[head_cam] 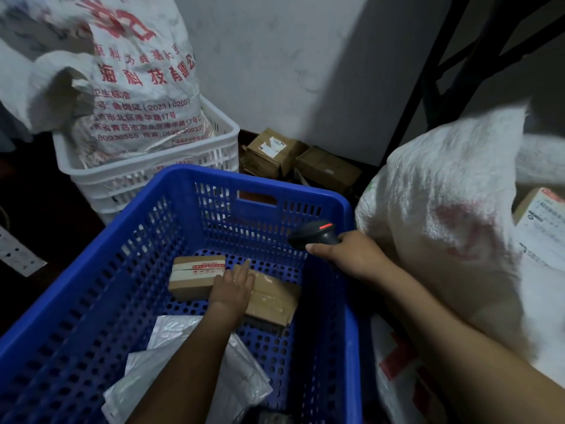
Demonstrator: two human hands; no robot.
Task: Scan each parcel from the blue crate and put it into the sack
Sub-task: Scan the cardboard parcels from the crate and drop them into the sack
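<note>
Blue crate (pixel 214 179): fills the lower middle of the head view, with its far rim toward 12 o'clock.
Labelled parcel (pixel 191 280): a brown box with a printed tape strip, on the crate floor at about 11 o'clock from the left hand.
Taped parcel (pixel 275 296): a brown box wrapped in clear tape, just beside the first, at about 3 o'clock from the left hand.
White mailers (pixel 171 335): soft plastic bags on the crate floor toward 6 o'clock, partly under the left forearm.
Left hand (pixel 232 286): reaches down into the crate with its fingers straight and laid flat where the two boxes meet. It is touching, not gripping.
Right hand (pixel 351 255): at 3 o'clock over the crate's right rim, fingers wrapped round the handle of the scanner (pixel 318 234).
Scanner head: points inward and down toward the boxes (no beam can be seen on any label).
White sack (pixel 452 215): bulges at 2 to 3 o'clock, just beside the crate. Its mouth is blurred.
Other sack: a printed sack (pixel 137 87) stands in a white crate (pixel 146 172) at 10 o'clock.
Progress: the crate looks mostly emptied. At least two boxes and the mailers are left to scan and bag.
Step in hand: probably choosing or turning a box for scanning.
</note>
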